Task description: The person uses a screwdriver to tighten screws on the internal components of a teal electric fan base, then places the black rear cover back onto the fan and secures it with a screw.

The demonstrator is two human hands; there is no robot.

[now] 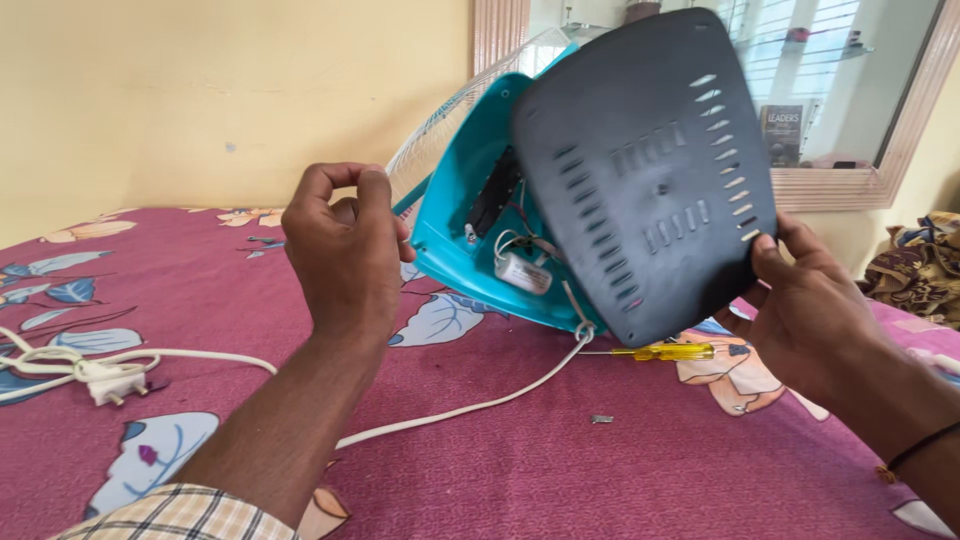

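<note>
Holding the dark back cover [645,170] by its lower right edge, right hand [800,310] fingers pinch it, tilted away from the teal fan body [455,215] above the bed [560,450]. Left hand [345,250] is curled around the body's left rim, steadying it. Judgement: swing the cover clear slowly; exposed wiring and white capacitor [524,273] sit just behind. Loose screw [601,419] and yellow screwdriver [665,352] lie nearby.

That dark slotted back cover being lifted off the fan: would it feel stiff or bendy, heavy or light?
The dark cover is probably light: the right hand holds it by one lower edge alone. It looks like thin moulded plastic keeping its shape, so likely fairly stiff with slight flex. The vent slots may make it crack if squeezed hard.
</note>
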